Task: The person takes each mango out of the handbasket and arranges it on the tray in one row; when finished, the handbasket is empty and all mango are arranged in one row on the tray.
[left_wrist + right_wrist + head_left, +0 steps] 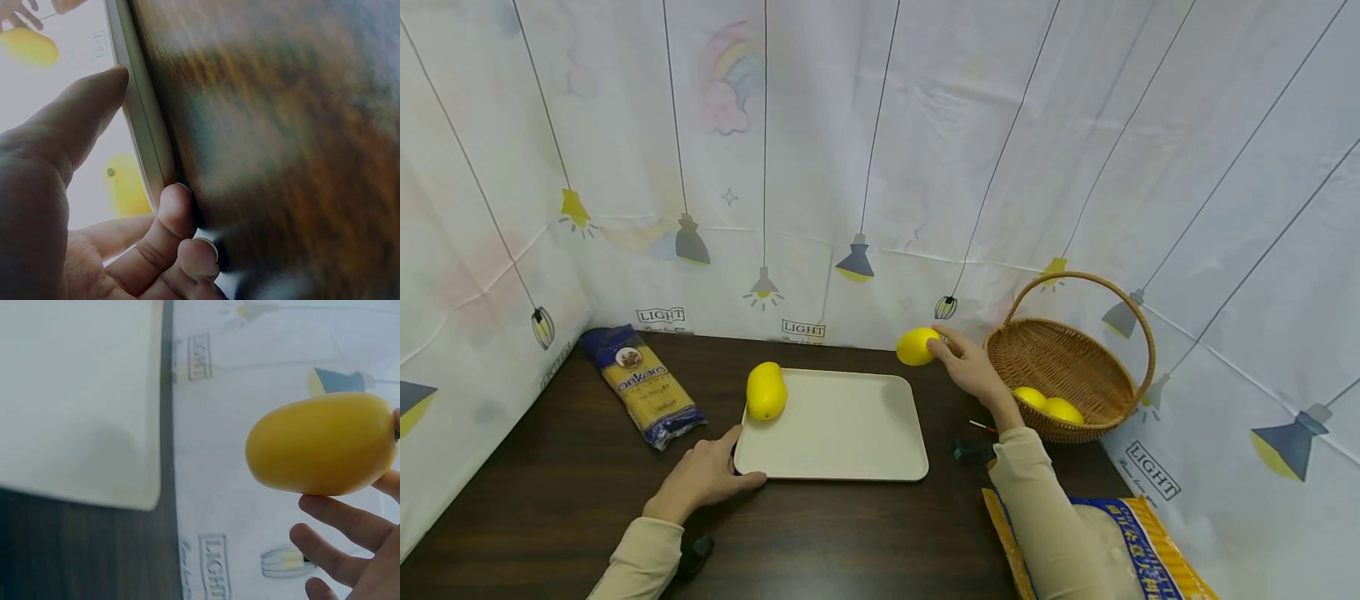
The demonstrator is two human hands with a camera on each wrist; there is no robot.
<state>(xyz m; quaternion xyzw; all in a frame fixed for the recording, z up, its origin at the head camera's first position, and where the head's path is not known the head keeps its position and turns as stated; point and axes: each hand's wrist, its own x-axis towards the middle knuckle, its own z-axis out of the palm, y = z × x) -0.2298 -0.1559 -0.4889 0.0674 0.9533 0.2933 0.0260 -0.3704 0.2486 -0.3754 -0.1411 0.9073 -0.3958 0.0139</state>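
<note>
A smooth yellow mango (322, 444) is pinched by its stem end in my right hand (972, 365), raised between the tray and the basket. The lower fingers of that hand (347, 540) spread apart below the fruit. My left hand (706, 471) grips the near left corner of a cream rectangular tray (842, 425). Its thumb (94, 103) lies along the rim, while the other fingers curl at the tray's side. Another yellow mango (766, 390) rests on the tray's far left corner.
A wicker basket (1063, 350) with a tall handle stands tilted at the right, holding two yellow fruits (1063, 410). A blue-and-yellow packet (643, 385) lies at the left. Under my right forearm is another blue-and-yellow bag (1142, 542). A patterned curtain (850, 150) closes off the back.
</note>
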